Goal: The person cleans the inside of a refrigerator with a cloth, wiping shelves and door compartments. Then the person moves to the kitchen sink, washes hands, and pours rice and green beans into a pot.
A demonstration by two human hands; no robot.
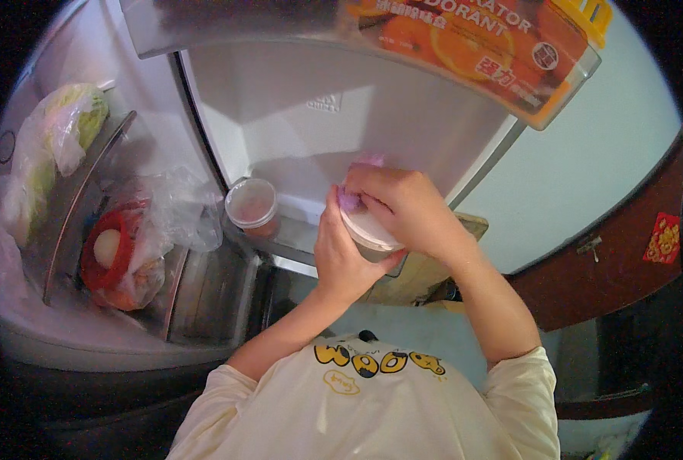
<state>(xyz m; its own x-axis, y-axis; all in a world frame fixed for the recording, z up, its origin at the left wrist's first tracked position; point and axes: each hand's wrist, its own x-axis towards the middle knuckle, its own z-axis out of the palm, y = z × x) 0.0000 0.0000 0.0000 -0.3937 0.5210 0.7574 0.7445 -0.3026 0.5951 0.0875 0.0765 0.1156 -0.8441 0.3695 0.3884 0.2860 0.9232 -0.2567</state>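
Inside the open fridge door, my left hand [340, 257] is wrapped round the side of a round jar with a pale top [367, 230]. My right hand [403, 203] is closed on a purple cloth [351, 200], pressed against the top of that jar. Its fingers hide much of the cloth, and both hands cover part of the jar. To the left of my hands, a second clear round jar [251, 207] with a reddish-brown content stands on the lower door shelf [295, 247].
Overhead juts a clear door bin [242, 34] with an orange box [479, 46]. On the fridge shelves at left lie a bagged cabbage [77, 119], a red bag [115, 261] with a round pale thing, and crumpled plastic [180, 211]. A brown door [610, 261] stands at right.
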